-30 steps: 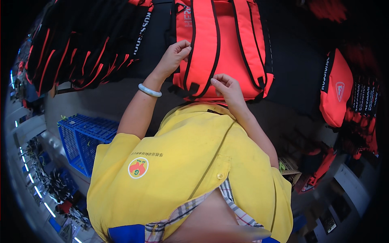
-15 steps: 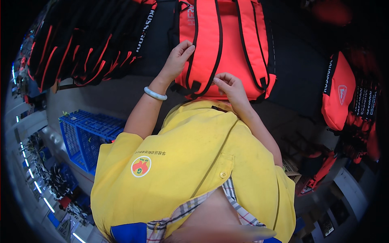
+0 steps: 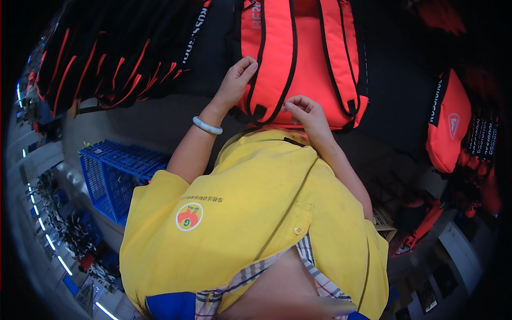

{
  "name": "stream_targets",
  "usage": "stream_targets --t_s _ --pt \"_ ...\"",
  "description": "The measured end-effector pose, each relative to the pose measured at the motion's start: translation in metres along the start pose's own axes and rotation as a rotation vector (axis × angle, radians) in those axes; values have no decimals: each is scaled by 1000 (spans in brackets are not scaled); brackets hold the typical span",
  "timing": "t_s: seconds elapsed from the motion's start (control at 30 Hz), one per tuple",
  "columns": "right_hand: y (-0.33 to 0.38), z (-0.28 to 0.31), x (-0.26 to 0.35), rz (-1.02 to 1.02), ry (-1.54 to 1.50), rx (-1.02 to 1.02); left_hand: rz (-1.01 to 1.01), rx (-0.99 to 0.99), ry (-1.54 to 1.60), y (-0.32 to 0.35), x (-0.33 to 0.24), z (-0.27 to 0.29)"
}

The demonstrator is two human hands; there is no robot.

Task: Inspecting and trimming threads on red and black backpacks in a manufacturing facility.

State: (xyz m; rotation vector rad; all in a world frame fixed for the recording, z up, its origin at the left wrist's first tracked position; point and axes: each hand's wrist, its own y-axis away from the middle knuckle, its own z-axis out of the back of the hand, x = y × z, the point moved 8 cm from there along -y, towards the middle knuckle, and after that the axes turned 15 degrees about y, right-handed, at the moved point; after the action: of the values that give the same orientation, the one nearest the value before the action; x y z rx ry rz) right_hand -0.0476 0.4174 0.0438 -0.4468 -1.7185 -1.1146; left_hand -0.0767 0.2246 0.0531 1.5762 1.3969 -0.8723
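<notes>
A bright red backpack [image 3: 309, 64] with black trim lies strap side up in front of me, its base toward my waist. Over its left part, beside the edge of the left shoulder strap [image 3: 277, 48], my left hand [image 3: 237, 82] is closed in a pinch. A pale bangle [image 3: 207, 126] circles that wrist. My right hand [image 3: 305, 113] hovers over the lower middle of the backpack, right of the left strap's lower end, thumb and forefinger together. Whatever either pinch holds is too small to make out. The right shoulder strap [image 3: 336, 53] lies untouched.
The backpack rests on a dark table [image 3: 392, 90]. Several black bags with red piping [image 3: 106, 58] are stacked at the left. A red and black pouch [image 3: 449, 125] stands at the right beside more red and black pieces. A blue plastic crate [image 3: 114, 181] is below left.
Both hands keep their pinches and hardly move against the backpack. The whole view has shifted slightly, so everything appears a little farther right.
</notes>
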Motion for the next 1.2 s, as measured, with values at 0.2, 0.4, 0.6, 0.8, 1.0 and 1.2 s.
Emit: stream_targets --t_s 0.2,0.4,0.6,0.8,1.0,1.2 --pt "1 -2 -2 10 26 4 87 -34 116 1 3 -1" --pt "7 1 -2 8 15 -3 230 -148 146 9 19 3" --pt "17 2 -12 -64 -16 -3 69 -173 -29 -20 20 19" --pt "24 15 -16 -41 -11 -65 -124 -42 -171 -37 20 18" --pt "35 80 -26 -18 28 -397 -115 -61 -147 -35 19 17" --pt "30 170 0 282 227 -747 42 -159 -14 -33 28 22"
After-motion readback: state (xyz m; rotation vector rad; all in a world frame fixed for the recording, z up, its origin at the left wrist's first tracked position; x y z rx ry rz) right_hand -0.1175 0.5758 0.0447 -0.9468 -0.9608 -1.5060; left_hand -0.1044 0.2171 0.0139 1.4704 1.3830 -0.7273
